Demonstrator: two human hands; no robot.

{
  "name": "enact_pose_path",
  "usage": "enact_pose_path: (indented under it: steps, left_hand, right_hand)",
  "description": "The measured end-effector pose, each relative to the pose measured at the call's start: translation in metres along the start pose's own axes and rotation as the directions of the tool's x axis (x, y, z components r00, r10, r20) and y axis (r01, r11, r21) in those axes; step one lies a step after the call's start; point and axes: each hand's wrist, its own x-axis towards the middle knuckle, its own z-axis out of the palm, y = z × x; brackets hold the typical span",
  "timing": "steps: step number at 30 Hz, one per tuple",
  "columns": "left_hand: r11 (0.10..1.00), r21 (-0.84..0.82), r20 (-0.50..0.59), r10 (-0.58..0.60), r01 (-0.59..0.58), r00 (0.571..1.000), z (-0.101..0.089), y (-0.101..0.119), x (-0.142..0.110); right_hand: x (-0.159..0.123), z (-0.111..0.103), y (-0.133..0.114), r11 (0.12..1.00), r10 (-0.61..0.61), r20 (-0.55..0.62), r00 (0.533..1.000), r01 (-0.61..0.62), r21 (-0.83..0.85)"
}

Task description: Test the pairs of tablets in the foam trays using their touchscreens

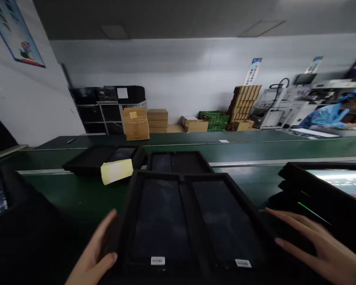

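1. Left grip (90,255): bare, between 7 and 8 o'clock in the view, its fingers pointing to about 1 o'clock, thumb spread toward 2.
2. Right grip (317,240): bare, at 4 o'clock, fingers and thumb both aimed near 10 o'clock with a gap between them.
3. Both are unclosed, palm sides facing inward, toward each other.

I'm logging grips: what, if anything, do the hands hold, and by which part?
Can't tell: left hand and right hand flank the black tray, but contact's unclear.

The left hand (90,255) and right hand (317,243) flank a black tray (249,206) holding two dark-screened tablets (163,221).
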Motion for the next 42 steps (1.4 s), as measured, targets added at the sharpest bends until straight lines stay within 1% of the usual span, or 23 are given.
enact_pose_path:
  steps: [1, 2, 3, 4, 5, 6, 7, 8, 10, 11, 14, 17, 19, 20, 22, 25, 28, 30, 33, 35, 39, 40, 42]
  left_hand:
    - [0.983, 0.127, -0.054, 0.141, -0.133, 0.989, -0.001, 0.010, 0.008]
    - [0.935, 0.283, -0.112, 0.253, -0.213, 0.961, -0.001, 0.022, 0.016]
    - [0.882, 0.383, -0.080, 0.328, -0.275, 0.941, 0.001, 0.034, 0.025]
    - [0.844, 0.401, 0.063, 0.362, -0.356, 0.930, 0.007, 0.046, 0.035]
    - [0.823, 0.394, 0.254, 0.329, -0.409, 0.909, 0.017, 0.057, 0.047]
    - [0.816, 0.408, 0.391, 0.249, -0.410, 0.886, 0.030, 0.067, 0.061]
    - [0.802, 0.437, 0.475, 0.179, -0.408, 0.861, 0.047, 0.075, 0.075]
    - [0.782, 0.451, 0.507, 0.172, -0.430, 0.845, 0.065, 0.081, 0.090]
    - [0.725, 0.463, 0.551, 0.214, -0.509, 0.806, 0.101, 0.088, 0.117]
    - [0.715, 0.471, 0.558, 0.211, -0.516, 0.802, 0.117, 0.089, 0.129]
    - [0.684, 0.501, 0.599, 0.169, -0.531, 0.783, 0.154, 0.085, 0.149]
    - [0.633, 0.500, 0.664, 0.158, -0.591, 0.731, 0.173, 0.076, 0.148]
    - [0.611, 0.490, 0.698, 0.153, -0.622, 0.700, 0.177, 0.072, 0.142]
    - [0.600, 0.496, 0.706, 0.141, -0.628, 0.693, 0.178, 0.071, 0.139]
    - [0.569, 0.529, 0.704, 0.120, -0.630, 0.700, 0.176, 0.069, 0.135]
    - [0.504, 0.593, 0.675, 0.114, -0.628, 0.729, 0.173, 0.067, 0.138]
    - [0.461, 0.663, 0.610, 0.123, -0.589, 0.783, 0.175, 0.066, 0.155]
    - [0.447, 0.693, 0.579, 0.123, -0.566, 0.806, 0.181, 0.066, 0.171]
    - [0.438, 0.698, 0.584, 0.110, -0.566, 0.804, 0.190, 0.070, 0.189]
    - [0.428, 0.706, 0.580, 0.108, -0.564, 0.808, 0.195, 0.073, 0.193]
    - [0.407, 0.716, 0.577, 0.114, -0.568, 0.809, 0.197, 0.076, 0.192]
    - [0.405, 0.714, 0.579, 0.117, -0.571, 0.807, 0.196, 0.076, 0.191]
    - [0.404, 0.713, 0.578, 0.126, -0.574, 0.806, 0.195, 0.076, 0.189]
  right_hand:
    - [-0.005, 0.004, 0.009, 0.984, -0.090, -0.046, 0.995, 0.082, -0.159]
    - [-0.008, 0.009, 0.015, 0.951, -0.163, -0.054, 0.985, 0.143, -0.275]
    - [-0.008, 0.014, 0.017, 0.924, -0.193, -0.022, 0.981, 0.174, -0.341]
    - [-0.005, 0.021, 0.017, 0.911, -0.192, 0.023, 0.981, 0.187, -0.367]
    - [0.001, 0.029, 0.014, 0.909, -0.176, 0.062, 0.982, 0.186, -0.373]
    - [0.009, 0.038, 0.011, 0.908, -0.141, 0.089, 0.986, 0.165, -0.386]
    - [0.018, 0.047, 0.007, 0.906, -0.096, 0.094, 0.991, 0.126, -0.403]
    - [0.027, 0.057, 0.003, 0.904, -0.054, 0.100, 0.993, 0.092, -0.417]
    - [0.043, 0.074, -0.002, 0.908, -0.008, 0.101, 0.995, 0.049, -0.416]
    - [0.049, 0.079, -0.003, 0.913, 0.008, 0.083, 0.997, 0.026, -0.407]
    - [0.055, 0.082, -0.004, 0.938, 0.066, 0.038, 0.997, -0.049, -0.343]
    - [0.052, 0.073, -0.005, 0.964, 0.152, 0.104, 0.983, -0.124, -0.237]
    - [0.051, 0.071, -0.008, 0.968, 0.187, 0.133, 0.973, -0.159, -0.196]
    - [0.052, 0.072, -0.009, 0.968, 0.189, 0.131, 0.973, -0.162, -0.193]
    - [0.061, 0.079, -0.011, 0.963, 0.181, 0.119, 0.976, -0.151, -0.224]
    - [0.082, 0.095, -0.012, 0.942, 0.195, 0.118, 0.974, -0.152, -0.300]
    - [0.098, 0.107, -0.010, 0.938, 0.188, 0.131, 0.973, -0.138, -0.319]
    - [0.100, 0.111, -0.006, 0.942, 0.160, 0.126, 0.979, -0.113, -0.316]
    - [0.096, 0.110, -0.002, 0.946, 0.132, 0.102, 0.986, -0.094, -0.310]
    - [0.093, 0.107, -0.002, 0.952, 0.109, 0.103, 0.989, -0.074, -0.298]
    - [0.091, 0.102, -0.009, 0.967, -0.014, 0.157, 0.987, 0.054, -0.250]
    - [0.092, 0.102, -0.010, 0.969, -0.030, 0.164, 0.986, 0.069, -0.239]
    - [0.092, 0.103, -0.010, 0.975, -0.005, 0.153, 0.988, 0.039, -0.219]
